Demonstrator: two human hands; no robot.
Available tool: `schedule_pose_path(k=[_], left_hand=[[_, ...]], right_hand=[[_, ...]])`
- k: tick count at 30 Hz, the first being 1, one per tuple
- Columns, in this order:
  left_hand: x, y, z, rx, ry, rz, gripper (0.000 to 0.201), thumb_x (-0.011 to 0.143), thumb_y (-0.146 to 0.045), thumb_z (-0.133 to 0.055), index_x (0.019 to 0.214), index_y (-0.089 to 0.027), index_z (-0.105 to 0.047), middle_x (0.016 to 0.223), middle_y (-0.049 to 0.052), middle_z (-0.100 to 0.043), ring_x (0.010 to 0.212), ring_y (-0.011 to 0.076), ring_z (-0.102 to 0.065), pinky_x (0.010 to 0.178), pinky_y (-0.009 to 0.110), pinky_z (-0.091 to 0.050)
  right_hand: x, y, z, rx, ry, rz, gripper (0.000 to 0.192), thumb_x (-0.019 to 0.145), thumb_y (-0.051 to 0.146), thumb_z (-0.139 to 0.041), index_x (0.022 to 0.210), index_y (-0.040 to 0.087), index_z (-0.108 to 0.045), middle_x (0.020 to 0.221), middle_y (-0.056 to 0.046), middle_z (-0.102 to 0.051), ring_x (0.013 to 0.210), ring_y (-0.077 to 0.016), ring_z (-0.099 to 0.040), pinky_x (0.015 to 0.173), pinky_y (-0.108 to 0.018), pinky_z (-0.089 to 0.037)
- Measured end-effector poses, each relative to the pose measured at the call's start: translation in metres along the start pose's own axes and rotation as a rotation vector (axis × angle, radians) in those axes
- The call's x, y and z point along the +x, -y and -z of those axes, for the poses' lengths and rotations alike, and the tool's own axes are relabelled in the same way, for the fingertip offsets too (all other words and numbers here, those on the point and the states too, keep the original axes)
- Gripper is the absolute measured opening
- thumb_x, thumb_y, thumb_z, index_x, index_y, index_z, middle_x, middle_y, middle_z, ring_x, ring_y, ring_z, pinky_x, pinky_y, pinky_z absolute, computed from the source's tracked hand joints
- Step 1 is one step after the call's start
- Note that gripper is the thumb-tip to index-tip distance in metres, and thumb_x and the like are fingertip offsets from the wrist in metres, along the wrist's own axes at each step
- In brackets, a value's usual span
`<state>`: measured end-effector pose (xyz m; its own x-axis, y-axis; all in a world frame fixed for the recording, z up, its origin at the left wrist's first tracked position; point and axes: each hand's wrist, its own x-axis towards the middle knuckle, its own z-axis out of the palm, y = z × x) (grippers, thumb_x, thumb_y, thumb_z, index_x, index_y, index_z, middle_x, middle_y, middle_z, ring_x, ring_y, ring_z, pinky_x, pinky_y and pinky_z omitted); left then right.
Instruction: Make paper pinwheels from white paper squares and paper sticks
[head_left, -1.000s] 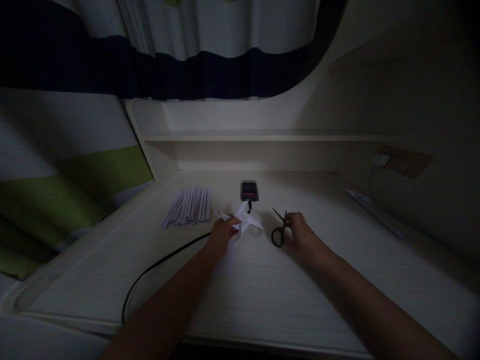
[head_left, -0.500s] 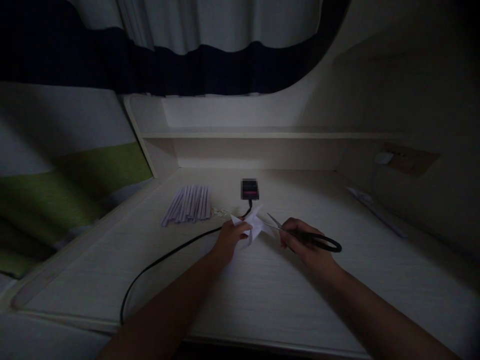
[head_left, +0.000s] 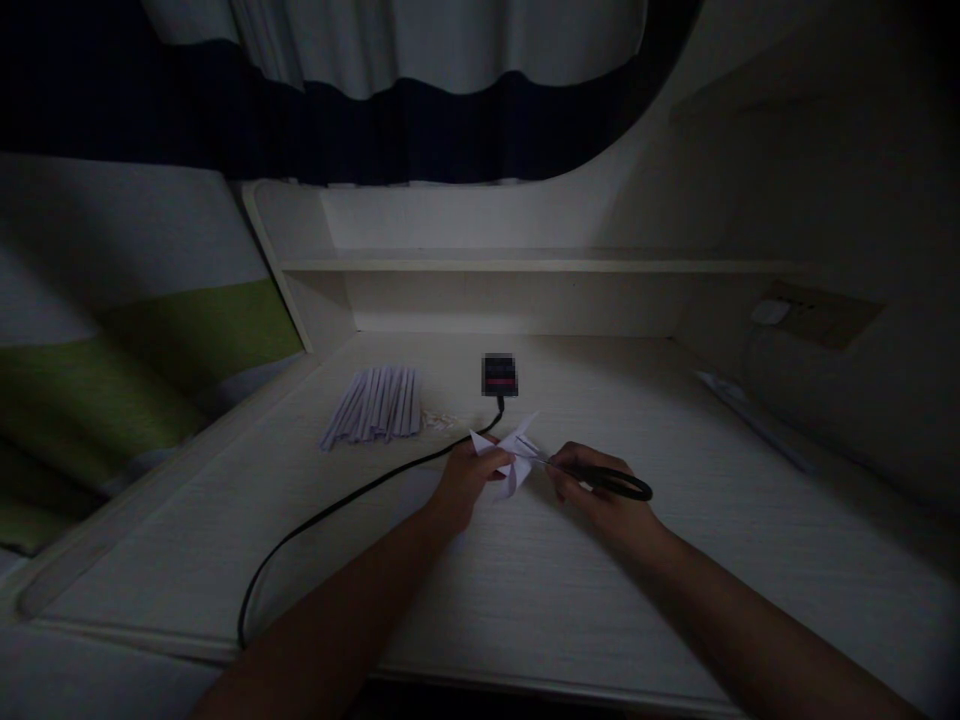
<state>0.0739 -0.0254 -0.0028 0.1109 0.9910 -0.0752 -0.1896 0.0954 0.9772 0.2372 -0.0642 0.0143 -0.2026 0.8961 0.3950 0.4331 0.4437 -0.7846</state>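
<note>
My left hand (head_left: 466, 482) pinches a white piece of paper (head_left: 517, 462) with several pointed flaps sticking out around it. My right hand (head_left: 600, 488) grips a pair of scissors (head_left: 621, 482) by the black handles. The thin metal blades reach left onto the paper, one of them lying across a flap; whether the paper is between them I cannot tell. Both hands are just above the desk, close together.
A bundle of rolled paper sticks (head_left: 377, 402) lies on the desk (head_left: 525, 600), small pale scraps (head_left: 441, 421) beside it. Behind the paper stands a dark block (head_left: 499, 375) with a black cable (head_left: 330, 512) curving to the front edge. A shelf (head_left: 525, 266) spans the back.
My right hand has moved left with the scissors, and their blades have come together over the paper. My left hand and the paper have shifted slightly to the right.
</note>
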Motion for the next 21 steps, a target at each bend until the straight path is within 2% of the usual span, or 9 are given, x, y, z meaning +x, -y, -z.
schedule_pose_path(k=[5,9,21], left_hand=[[-0.0024,-0.0031,-0.0007,0.047,0.005,-0.023,0.007,0.053,-0.018,-0.061,0.056,-0.013,-0.058,0.055,0.001,-0.056,0.057,0.0128,-0.052,0.058,0.024,-0.041],[-0.0033,-0.0051,0.0007,0.173,-0.009,-0.069,0.006,0.055,-0.019,-0.059,0.053,-0.013,-0.058,0.051,-0.001,-0.054,0.052,0.0112,-0.048,0.053,0.022,-0.037],[-0.0055,-0.0066,0.0005,0.213,-0.044,-0.069,0.009,0.056,-0.023,-0.060,0.051,-0.015,-0.059,0.049,-0.001,-0.054,0.050,0.0117,-0.048,0.051,0.023,-0.033]], right_hand=[[0.0004,0.0003,-0.0010,0.011,0.004,-0.046,0.013,0.074,0.029,-0.048,0.072,0.017,-0.054,0.058,0.001,-0.054,0.053,-0.0099,-0.050,0.050,-0.023,-0.039],[0.0001,0.0003,-0.0017,0.010,0.011,-0.041,0.013,0.075,0.029,-0.048,0.071,0.017,-0.054,0.058,0.000,-0.053,0.053,-0.0098,-0.049,0.050,-0.023,-0.039],[-0.0044,-0.0048,-0.0019,-0.211,0.039,0.173,0.011,0.077,0.027,-0.044,0.072,0.019,-0.050,0.064,0.000,-0.051,0.054,-0.0090,-0.047,0.049,-0.022,-0.036]])
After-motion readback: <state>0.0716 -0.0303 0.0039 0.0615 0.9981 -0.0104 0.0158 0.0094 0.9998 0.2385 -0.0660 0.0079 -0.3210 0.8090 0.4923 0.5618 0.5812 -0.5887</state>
